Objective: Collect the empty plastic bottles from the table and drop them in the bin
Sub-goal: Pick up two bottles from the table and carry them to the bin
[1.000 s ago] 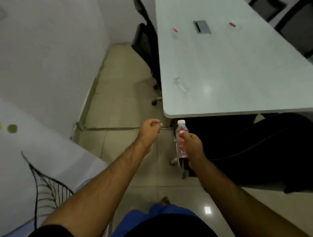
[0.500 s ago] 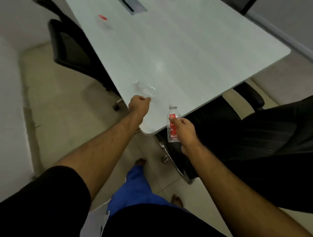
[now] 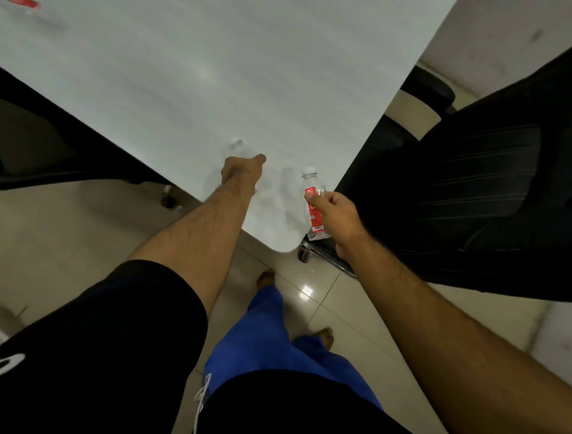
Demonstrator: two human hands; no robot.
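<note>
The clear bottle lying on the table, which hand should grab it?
Left. The left hand is already at the clear bottle, while the right hand is occupied holding the red-labelled bottle.

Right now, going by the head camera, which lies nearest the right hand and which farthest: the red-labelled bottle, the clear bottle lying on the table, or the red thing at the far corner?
1. Red-labelled bottle, in the right hand's grip.
2. Clear bottle, leftward on the table, at the left hand.
3. Red thing, far top-left corner.
</note>
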